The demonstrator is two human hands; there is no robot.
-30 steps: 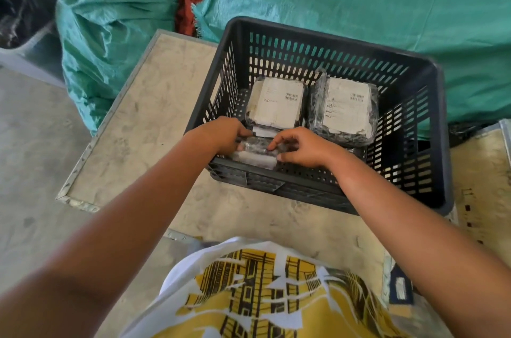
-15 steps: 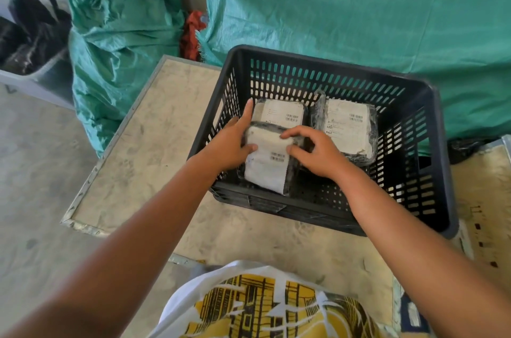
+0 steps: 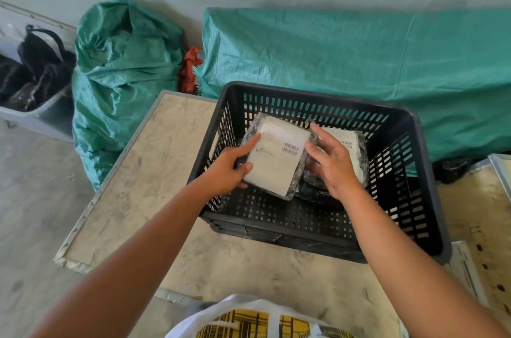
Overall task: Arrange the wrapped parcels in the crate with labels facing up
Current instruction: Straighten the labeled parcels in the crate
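Note:
A black slotted crate [image 3: 425, 199] stands on a worn beige board [image 3: 154, 185]. I hold a plastic-wrapped parcel [image 3: 276, 163] above the crate's left half, white label up, tilted. My left hand [image 3: 229, 169] grips its left edge; my right hand [image 3: 331, 163] touches its right edge with fingers spread. A second wrapped parcel [image 3: 352, 144] lies label up at the back right, partly hidden by my right hand. A third parcel's edge [image 3: 265, 119] peeks out behind the held one. Dark wrapping [image 3: 315, 188] shows beneath.
Green woven sacks sit behind the crate, one [image 3: 121, 83] at the left and one [image 3: 359, 61] along the wall, with a red cloth [image 3: 189, 69] between them. A grey bin [image 3: 36, 113] with black items stands far left. A perforated panel [image 3: 486, 241] lies at the right.
The parcel came up from the crate's front floor, was turned label up, and moved back and higher over the left rear parcel. The camera tilted up, showing more wall.

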